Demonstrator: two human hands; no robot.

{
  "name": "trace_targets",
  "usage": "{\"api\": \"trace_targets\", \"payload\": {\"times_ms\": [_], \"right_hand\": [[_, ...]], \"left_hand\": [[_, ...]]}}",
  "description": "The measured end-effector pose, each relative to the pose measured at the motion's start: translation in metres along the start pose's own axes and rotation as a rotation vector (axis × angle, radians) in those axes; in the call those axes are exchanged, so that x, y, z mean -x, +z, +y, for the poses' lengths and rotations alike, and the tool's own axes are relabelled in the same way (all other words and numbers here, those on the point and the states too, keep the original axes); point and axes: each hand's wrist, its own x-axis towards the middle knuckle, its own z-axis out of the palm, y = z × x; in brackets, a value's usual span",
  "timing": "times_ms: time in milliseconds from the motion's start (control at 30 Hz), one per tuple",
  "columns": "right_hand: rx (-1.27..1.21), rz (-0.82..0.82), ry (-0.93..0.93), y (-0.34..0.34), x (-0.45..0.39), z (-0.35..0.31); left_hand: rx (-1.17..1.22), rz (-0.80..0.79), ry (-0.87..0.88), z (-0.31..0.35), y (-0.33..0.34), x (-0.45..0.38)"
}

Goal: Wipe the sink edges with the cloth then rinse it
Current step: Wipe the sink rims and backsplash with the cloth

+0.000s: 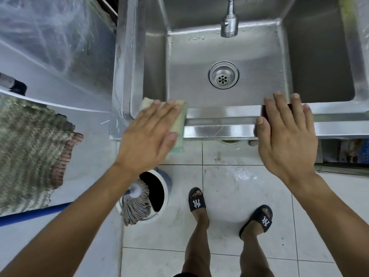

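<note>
A stainless steel sink lies below me, its front edge running across the middle of the view. A pale yellow-green cloth is on the front left corner of that edge. My left hand presses flat on the cloth with straight fingers. My right hand rests flat on the front edge further right, fingers straight and reaching over the rim. The faucet head hangs over the back of the basin, with no water running. The drain sits in the middle of the basin floor.
A mop head rests in a white bucket on the tiled floor, below my left arm. A woven mat lies on the surface at left. My feet in black slides stand before the sink.
</note>
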Motion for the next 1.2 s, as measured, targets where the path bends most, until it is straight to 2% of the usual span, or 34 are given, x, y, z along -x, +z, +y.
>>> {"api": "trace_targets", "payload": {"times_ms": [67, 133, 167, 233, 300, 367, 533, 600, 700, 800, 900, 967, 1033, 1200], "right_hand": [[-0.017, -0.048, -0.118, 0.0, -0.003, -0.008], [-0.034, -0.105, -0.222, 0.004, -0.007, -0.022], [-0.039, -0.13, -0.26, 0.005, -0.01, -0.029], [-0.048, -0.161, -0.299, 0.006, -0.017, -0.038], [-0.053, -0.176, -0.292, 0.006, -0.02, -0.041], [-0.054, -0.172, -0.281, 0.006, -0.019, -0.043], [-0.026, -0.139, -0.198, 0.009, -0.015, -0.057], [-0.015, -0.139, -0.166, 0.014, -0.018, -0.074], [-0.037, -0.16, -0.188, 0.022, -0.022, -0.109], [-0.048, -0.176, -0.236, 0.028, -0.021, -0.129], [-0.046, -0.176, -0.33, 0.027, -0.02, -0.124], [-0.045, -0.186, -0.41, 0.026, -0.02, -0.119], [-0.038, -0.205, -0.459, 0.026, -0.022, -0.117], [-0.045, -0.243, -0.449, 0.023, -0.024, -0.12]], "left_hand": [[0.007, 0.043, -0.116, -0.008, -0.001, 0.005], [0.017, 0.118, -0.257, 0.018, 0.003, -0.005], [0.038, 0.125, -0.274, 0.036, 0.006, -0.013], [0.074, 0.099, -0.181, 0.062, 0.01, -0.022], [0.069, 0.046, -0.016, 0.053, 0.008, -0.019], [0.004, -0.015, 0.113, 0.015, 0.0, -0.001], [-0.069, -0.188, 0.148, -0.089, -0.03, 0.031], [-0.023, -0.21, 0.076, -0.093, -0.03, 0.01], [0.023, -0.133, -0.129, -0.076, -0.025, -0.029], [0.078, -0.083, -0.279, -0.049, -0.017, -0.007], [0.159, -0.056, -0.286, -0.018, -0.018, 0.042], [0.15, -0.061, -0.27, -0.023, -0.019, 0.042], [0.129, -0.095, -0.262, -0.044, -0.022, 0.014], [0.129, -0.095, -0.238, -0.096, -0.027, -0.072]]}}
